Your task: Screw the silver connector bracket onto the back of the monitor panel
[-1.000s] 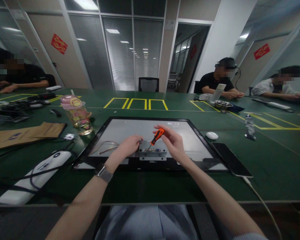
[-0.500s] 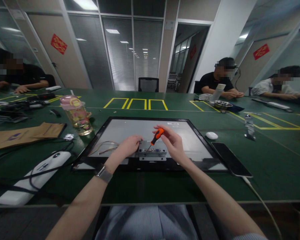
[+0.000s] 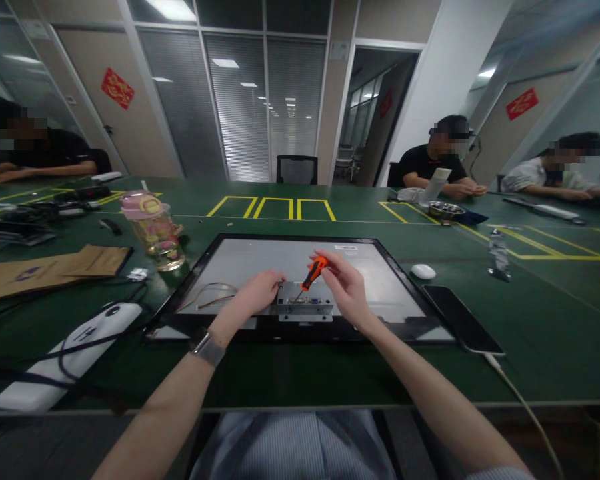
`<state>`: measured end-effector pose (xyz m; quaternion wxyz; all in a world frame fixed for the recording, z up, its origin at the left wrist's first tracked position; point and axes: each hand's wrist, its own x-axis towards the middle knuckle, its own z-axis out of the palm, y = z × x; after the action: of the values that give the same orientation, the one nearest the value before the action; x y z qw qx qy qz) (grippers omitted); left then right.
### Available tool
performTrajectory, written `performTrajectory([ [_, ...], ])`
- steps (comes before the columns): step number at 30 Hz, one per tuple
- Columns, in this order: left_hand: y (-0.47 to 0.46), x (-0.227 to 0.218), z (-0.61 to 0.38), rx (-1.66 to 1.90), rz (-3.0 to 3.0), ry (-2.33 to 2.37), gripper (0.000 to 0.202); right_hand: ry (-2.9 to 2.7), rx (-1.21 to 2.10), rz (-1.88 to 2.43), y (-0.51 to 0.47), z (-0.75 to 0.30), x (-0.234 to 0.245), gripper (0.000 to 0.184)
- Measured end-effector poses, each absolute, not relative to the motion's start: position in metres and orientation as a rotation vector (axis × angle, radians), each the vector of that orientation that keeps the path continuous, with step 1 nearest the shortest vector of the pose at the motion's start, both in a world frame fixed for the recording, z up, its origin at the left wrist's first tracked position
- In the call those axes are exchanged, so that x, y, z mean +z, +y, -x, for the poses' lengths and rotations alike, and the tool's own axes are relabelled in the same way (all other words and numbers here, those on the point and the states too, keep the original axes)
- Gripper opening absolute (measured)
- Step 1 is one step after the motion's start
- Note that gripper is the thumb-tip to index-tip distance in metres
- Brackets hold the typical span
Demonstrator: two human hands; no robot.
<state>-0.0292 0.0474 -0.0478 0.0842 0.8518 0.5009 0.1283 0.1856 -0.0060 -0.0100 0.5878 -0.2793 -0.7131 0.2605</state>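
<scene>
A flat display panel with a black frame lies on the green table, its grey back facing up. On its near part stands a metal bracket with connector ports along its front. My left hand is closed at the bracket's left edge, its fingertips partly hidden. Between the fingers of my right hand is an orange and black screwdriver, tilted, its shaft pointing down to the ports. Thin wires lie on the panel beside my left hand.
Left of the panel stand a pink-lidded bottle, a white power strip with black cables and a brown paper bag. A phone on a cable and a white case lie to the right. Several people sit across the table.
My hands, the screwdriver and the bracket look almost unmoved. At the far left, another person's hands have drawn together, farther to the left.
</scene>
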Motion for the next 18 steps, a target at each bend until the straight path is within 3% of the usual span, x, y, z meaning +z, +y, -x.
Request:
performTrajectory([
  [18,0.0464,-0.0462,0.0293,0.390,-2.555,1.489,0.035,-1.567,0.633,0.633,-0.0026,-0.1843,-0.0126,0.025],
])
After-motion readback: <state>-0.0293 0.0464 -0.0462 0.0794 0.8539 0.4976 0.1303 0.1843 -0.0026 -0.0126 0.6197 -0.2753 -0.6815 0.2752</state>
